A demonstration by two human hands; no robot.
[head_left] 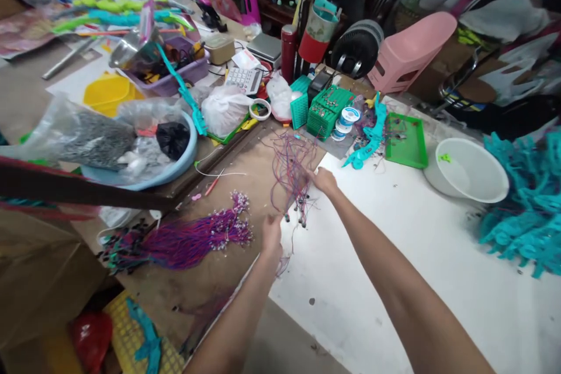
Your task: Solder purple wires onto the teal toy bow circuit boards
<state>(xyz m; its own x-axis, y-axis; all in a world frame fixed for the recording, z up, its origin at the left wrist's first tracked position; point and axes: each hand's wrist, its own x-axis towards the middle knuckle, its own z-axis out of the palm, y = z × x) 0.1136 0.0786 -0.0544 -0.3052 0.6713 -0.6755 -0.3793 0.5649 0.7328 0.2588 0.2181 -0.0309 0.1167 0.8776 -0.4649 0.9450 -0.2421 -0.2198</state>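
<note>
A loose tangle of thin red and blue wires (289,158) lies where the brown board meets the white surface. My right hand (324,181) is closed at the right side of this tangle, its fingers gripping wires. Nearer to me, my left hand (272,234) is pinched at the lower end of the strands; the wire in its fingers is barely visible. Small dark parts (301,213) on wire ends lie between the hands. On the left rests a thick tied bundle of purple-looking wires (188,242) with white-tipped ends.
A blue basin (182,160) with bags stands left. Behind the tangle are green racks (328,108), spools (349,117), a turquoise plastic figure (370,137) and a green tray (405,143). A white bowl (467,172) and piled turquoise figures (526,204) are right. A screwdriver (214,183) lies left.
</note>
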